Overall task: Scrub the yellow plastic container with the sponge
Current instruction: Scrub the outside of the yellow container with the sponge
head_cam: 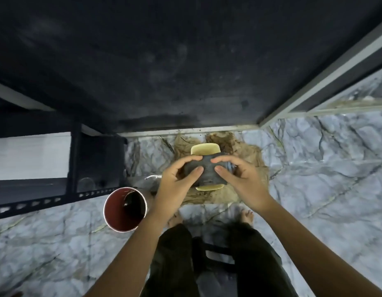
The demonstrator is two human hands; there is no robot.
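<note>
Both hands' fingers (198, 169) grip a dark sponge (207, 168), seemingly; red cup (124, 209) nearby.

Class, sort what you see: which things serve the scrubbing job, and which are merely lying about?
Job:
- yellow plastic container
- dark sponge, gripped by left hand and right hand

Lying about:
- red bucket
- brown debris on marble floor

No readable text, label, brand, number or sign shows anywhere in this view.
</note>
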